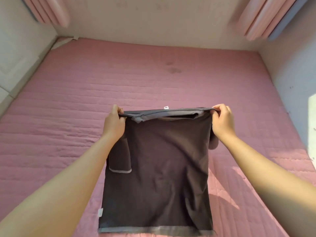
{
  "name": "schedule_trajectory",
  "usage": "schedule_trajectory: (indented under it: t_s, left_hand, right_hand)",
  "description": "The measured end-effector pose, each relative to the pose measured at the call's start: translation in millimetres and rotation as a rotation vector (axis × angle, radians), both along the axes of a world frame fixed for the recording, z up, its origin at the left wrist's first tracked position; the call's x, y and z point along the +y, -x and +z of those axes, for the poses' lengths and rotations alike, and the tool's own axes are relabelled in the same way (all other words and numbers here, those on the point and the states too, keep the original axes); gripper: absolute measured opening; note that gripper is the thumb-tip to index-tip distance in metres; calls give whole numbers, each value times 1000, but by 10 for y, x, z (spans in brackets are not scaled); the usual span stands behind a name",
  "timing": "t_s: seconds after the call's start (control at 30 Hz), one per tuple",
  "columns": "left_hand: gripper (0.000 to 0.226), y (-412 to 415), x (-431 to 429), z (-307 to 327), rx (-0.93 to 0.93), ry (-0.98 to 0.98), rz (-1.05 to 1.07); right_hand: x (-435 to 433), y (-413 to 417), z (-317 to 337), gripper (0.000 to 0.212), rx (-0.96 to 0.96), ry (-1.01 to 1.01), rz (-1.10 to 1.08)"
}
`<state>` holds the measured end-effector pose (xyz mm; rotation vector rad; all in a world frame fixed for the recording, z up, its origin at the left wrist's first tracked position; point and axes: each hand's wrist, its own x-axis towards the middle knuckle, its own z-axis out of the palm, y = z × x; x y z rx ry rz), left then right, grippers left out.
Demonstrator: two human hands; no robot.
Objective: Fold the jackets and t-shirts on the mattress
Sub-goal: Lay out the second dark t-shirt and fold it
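A dark grey t-shirt [162, 168] hangs stretched between my two hands above the pink quilted mattress [68, 100]. My left hand [114, 122] pinches its upper left corner and my right hand [222, 120] pinches its upper right corner. Both sleeves are folded in against the body, the left one showing a pale hem. The shirt's bottom hem reaches the lower edge of the view. A small white tag pokes up at the top edge.
The mattress fills the room wall to wall. Pale walls close it in at the left, back and right. Pink curtains [263, 17] hang at the upper right and upper left [51, 11]. Sunlight falls on the mattress at the lower right.
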<state>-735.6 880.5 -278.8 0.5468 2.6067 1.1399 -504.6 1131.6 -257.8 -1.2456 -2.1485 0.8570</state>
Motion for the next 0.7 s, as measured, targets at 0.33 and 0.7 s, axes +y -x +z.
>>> schedule_trajectory:
  t_s: [0.33, 0.7]
  left_hand:
    - [29, 1121, 1130, -1008, -72, -232, 46]
    - [36, -186, 82, -3092, -95, 235, -538]
  right_hand:
    - [1090, 1325, -1105, 29, 98, 180, -108]
    - [-367, 250, -3191, 41, -504, 366, 347]
